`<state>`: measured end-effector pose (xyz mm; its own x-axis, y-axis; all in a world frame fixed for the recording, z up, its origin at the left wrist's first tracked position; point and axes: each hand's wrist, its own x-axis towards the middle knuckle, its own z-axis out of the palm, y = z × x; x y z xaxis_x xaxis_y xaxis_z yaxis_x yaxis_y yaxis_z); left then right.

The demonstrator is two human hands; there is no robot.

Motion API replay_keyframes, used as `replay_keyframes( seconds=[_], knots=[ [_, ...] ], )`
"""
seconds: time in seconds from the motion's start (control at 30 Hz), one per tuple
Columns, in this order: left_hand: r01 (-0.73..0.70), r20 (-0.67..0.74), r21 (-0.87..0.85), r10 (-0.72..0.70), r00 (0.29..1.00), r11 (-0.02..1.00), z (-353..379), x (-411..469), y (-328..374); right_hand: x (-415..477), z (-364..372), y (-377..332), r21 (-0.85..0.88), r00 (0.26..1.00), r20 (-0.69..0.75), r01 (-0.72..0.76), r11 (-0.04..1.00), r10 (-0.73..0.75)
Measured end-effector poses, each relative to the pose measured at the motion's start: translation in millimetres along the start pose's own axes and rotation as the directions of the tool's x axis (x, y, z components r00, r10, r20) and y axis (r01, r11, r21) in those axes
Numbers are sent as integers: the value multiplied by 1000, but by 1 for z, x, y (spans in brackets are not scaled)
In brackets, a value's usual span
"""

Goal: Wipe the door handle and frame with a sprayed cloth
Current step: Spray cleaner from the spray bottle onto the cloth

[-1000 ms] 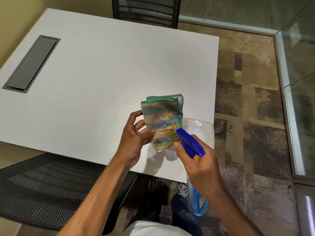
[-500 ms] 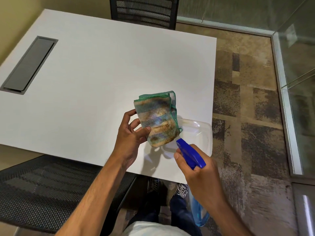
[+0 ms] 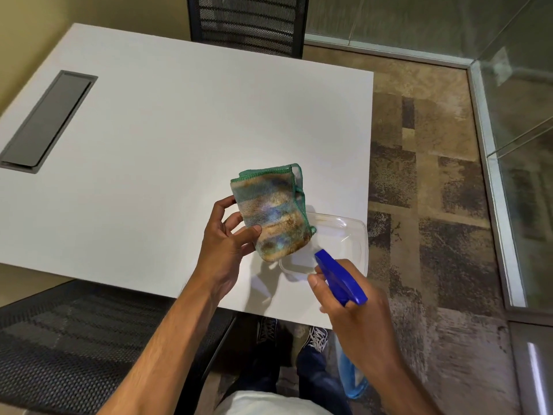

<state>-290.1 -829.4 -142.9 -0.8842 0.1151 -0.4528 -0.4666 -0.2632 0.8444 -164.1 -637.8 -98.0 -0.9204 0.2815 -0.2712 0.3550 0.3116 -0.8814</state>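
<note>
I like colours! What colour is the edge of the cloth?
Green stitching runs along the edge of the cloth, clearest in the head view.

A white table [image 3: 167, 121] is filling the left and middle of the scene. A dark cable hatch [image 3: 48, 121] is lying flush in its far left part. A clear plastic tray [image 3: 350, 235] is sitting at its near right corner. One mesh chair [image 3: 248, 22] is standing at the far edge, another [image 3: 74, 339] near left. Patterned carpet [image 3: 425, 205] is spreading right, toward a glass wall [image 3: 520, 139].
</note>
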Motion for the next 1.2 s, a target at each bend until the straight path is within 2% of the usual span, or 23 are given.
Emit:
replay_keyframes(
  seconds=[0.1, 0.2, 0.47, 0.63, 0.93, 1.2],
  knots=[
    [7, 4, -19, -7, 1000, 1000, -1, 1, 1, 1, -18, -14, -15, 998, -49, 48, 999, -48],
    [16, 4, -34, -16, 1000, 999, -1, 1, 1, 2, -38, -28, 45, 985, -89, 153, 987, -148],
    [10, -3, -41, -10, 1000, 999, -5, 0, 3, 24, -69, -41, -42, 901, -70, 426, 904, -428],
    [13, -16, -39, -14, 1000, 999, -11, -2, 1, 48, -78, -23, 48, 906, -95, 418, 907, -413],
    [24, -30, -32, -24, 999, 999, -14, -3, -4, 77, -74, 21, -107, 917, -62, 386, 916, -394],
    [26, -28, -20, -27, 999, 999, -10, -3, -9, 97, -81, 48, -146, 944, -63, 314, 938, -325]
  ],
)
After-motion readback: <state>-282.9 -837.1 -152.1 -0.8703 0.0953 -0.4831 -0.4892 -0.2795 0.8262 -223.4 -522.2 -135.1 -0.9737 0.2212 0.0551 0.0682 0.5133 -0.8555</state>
